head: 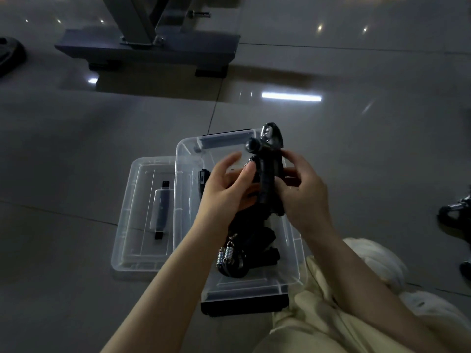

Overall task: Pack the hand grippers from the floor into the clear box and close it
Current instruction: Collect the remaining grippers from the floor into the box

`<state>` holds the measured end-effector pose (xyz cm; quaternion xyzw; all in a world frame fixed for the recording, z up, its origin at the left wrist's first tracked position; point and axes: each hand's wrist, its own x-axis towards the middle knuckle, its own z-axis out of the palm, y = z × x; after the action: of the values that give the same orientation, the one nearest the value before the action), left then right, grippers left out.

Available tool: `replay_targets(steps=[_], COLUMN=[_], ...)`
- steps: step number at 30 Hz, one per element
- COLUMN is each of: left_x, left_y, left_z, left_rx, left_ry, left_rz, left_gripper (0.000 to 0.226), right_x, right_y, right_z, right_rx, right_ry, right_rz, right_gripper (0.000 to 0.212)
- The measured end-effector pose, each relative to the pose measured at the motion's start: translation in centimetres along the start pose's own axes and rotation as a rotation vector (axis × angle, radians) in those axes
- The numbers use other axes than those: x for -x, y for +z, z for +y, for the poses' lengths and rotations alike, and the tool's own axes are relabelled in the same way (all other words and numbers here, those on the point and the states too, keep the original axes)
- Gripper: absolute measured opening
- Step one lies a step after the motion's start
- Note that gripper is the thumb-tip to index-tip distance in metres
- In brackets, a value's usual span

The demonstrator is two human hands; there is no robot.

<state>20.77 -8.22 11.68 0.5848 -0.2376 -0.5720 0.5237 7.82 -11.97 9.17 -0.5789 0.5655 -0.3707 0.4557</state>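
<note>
The clear box (187, 159) stands open on the floor in front of me. Above it I hold a black hand gripper (269, 169) upright, its steel spring at the top. My right hand (303, 192) grips its handle from the right. My left hand (229, 187) cups it from the left, thumb on the handle, fingers curled behind. Several more black hand grippers (242, 253) with steel springs lie in the box's near half. More hand grippers (456, 212) lie on the floor at the right edge.
The clear lid (142, 217) with a black handle lies upside down on the floor, left of the box. A grey machine base (147, 47) stands farther back. A dark weight plate (10, 54) sits far left. My knee in pale trousers (331, 301) is beside the box.
</note>
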Motion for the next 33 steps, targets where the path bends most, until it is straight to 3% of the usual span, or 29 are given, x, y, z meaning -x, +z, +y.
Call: replay_targets(steps=[2,5,9,11,15,21,24,29,33], left_x=[-0.6,-1.6,-3.0,-4.0,-5.4,-9.7,-12.2,-14.6,-14.9], left_y=[0.3,0.0,-1.3,-2.3,-3.6,-3.7,-3.8,-6.6,-7.1], left_z=[0.9,1.2,0.1,-0.9,-2.5,-4.2,-5.2,-7.6,-8.1], left_rx=[-0.094,-0.177,0.032,0.004,-0.206,-0.502,-0.713,-1.157,-1.217], left_ry=[0.123,0.222,0.064,0.001,-0.017,0.115,0.197,0.266,0.333], left_rz=[0.029,0.115,0.187,0.209,0.143,0.113,0.077,-0.003,-0.004], left_gripper=[0.037,0.018,0.006,0.004,0.011,0.017,0.018,0.025,0.026], right_x=[0.3,0.6,0.6,1.0,1.1,-1.4,-0.7,1.9,1.9], right_y=[0.3,0.6,0.8,1.7,3.5,4.3,4.1,2.5,0.9], right_z=[-0.4,-0.6,-0.5,0.0,1.7,1.5,2.1,5.7,7.7], right_rx=[0.101,0.184,0.263,0.393,0.523,0.745,0.883,1.087,1.018], right_ry=[-0.065,-0.148,-0.172,-0.148,-0.086,-0.062,-0.069,-0.471,-0.462], right_rz=[0.013,0.018,-0.077,-0.156,-0.194,-0.168,-0.244,-0.258,-0.256], right_gripper=[0.044,0.046,0.053,0.053,0.051,0.044,0.045,0.040,0.043])
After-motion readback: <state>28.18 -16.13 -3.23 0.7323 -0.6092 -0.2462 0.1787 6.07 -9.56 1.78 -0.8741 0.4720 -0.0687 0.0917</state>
